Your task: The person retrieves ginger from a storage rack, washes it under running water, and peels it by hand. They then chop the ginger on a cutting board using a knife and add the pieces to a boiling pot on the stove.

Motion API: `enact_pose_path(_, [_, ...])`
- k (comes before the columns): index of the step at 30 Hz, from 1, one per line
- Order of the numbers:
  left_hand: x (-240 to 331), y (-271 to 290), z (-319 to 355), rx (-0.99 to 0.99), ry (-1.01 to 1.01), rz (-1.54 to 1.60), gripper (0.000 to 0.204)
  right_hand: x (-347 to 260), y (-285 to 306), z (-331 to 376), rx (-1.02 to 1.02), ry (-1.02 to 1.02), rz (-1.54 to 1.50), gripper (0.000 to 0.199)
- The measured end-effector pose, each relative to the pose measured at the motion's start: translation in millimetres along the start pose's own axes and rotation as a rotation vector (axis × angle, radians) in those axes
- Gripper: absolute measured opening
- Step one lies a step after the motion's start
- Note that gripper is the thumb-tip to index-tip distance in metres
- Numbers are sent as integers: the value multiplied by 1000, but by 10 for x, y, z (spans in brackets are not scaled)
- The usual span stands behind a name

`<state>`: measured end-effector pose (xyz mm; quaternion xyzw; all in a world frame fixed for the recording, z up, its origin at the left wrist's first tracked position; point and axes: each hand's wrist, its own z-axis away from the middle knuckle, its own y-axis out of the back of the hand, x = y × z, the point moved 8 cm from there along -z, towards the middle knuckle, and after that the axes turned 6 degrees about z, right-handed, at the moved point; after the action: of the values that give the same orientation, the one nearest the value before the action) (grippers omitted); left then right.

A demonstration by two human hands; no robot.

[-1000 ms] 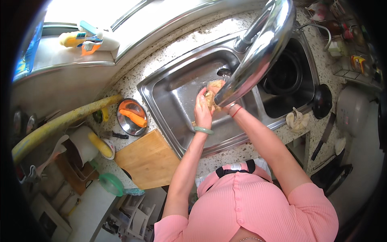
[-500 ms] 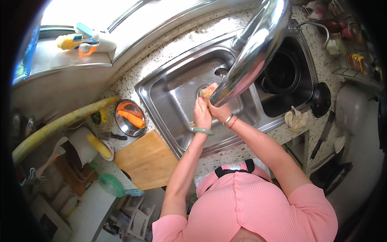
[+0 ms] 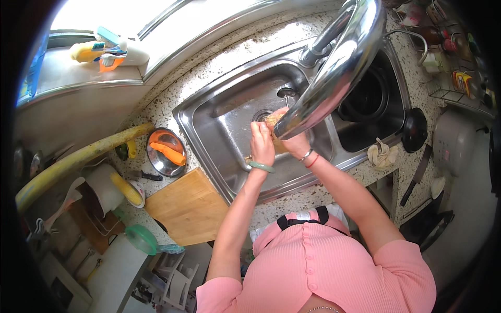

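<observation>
Left hand: the left hand point(image 3: 261, 142) was over the steel sink point(image 3: 219, 130), a green bangle at the wrist, its fingers point(image 3: 257, 127) curled around a yellowish, fibrous lump point(image 3: 271, 121).
Right hand: the right hand point(image 3: 295, 143) sat just beside the left, touching the same lump from the other side; the bright curved faucet point(image 3: 339, 73) covered most of it, so I could not tell how its fingers stood.
Lump: it was held between both hands, above the drain point(image 3: 262, 115) in the left basin, under the faucet mouth. Whether it was food or a scrubber was not clear.
Water: no running stream could be made out.
Right basin: a dark pot point(image 3: 368, 96) filled it; a black pan point(image 3: 415, 130) rested on its edge.
Surface: a speckled surface point(image 3: 209, 68) carried a wooden cutting board point(image 3: 185, 206) near the sink's front corner and a steel bowl point(image 3: 164, 151) holding an orange peeler point(image 3: 168, 153).
Risk, slipping: a wet lump pressed between two hands would probably squirt out and land on the drain, if the grip loosened.
Risk, knocking: the hands were close under the faucet, so a quick lift could strike knuckles on it.
Risk, splashing: strong water could spray onto the board nearby.
</observation>
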<state>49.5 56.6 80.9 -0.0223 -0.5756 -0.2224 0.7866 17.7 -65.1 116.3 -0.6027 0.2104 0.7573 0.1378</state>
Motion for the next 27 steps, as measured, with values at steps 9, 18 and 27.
enact_pose_path(9, [7, 130, -134, -68, 32, -63, 17, 1479, -329, -116, 40, -639, -728, 18])
enact_pose_path(18, [-24, -180, -145, -238, 536, 785, 22, 504, 286, 85, -192, -539, -540, 35])
enact_pose_path(27, [-41, -250, -183, -356, 153, 33, 29, 70, 251, -39, -249, -122, -216, 28])
